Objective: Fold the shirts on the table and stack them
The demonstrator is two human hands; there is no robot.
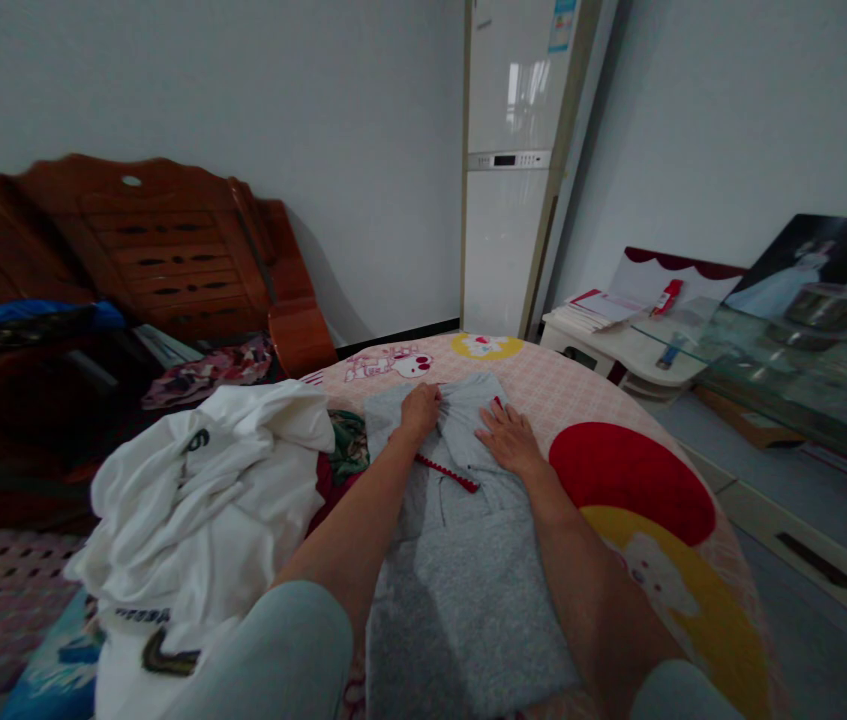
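Note:
A grey garment (468, 590) with a thin red scalloped trim lies on the round table, partly folded and wrinkled near its far end. My left hand (419, 411) is closed on the cloth at that end, its fingers bunching a fold. Flat on the same garment to the right rests my right hand (511, 437), fingers spread. Left of my left forearm is a heaped white garment (235, 470) with dark lettering. Dark green patterned cloth (349, 443) and dark red cloth (327, 492) show between the white and grey garments, partly covered.
The table's pink cover (580, 385) has red and yellow cartoon shapes. A brown wooden sofa (160, 250) stands at the left with cloths on it. A tall white air conditioner (505, 230) fills the corner. A glass-topped stand (805, 370) is at the right.

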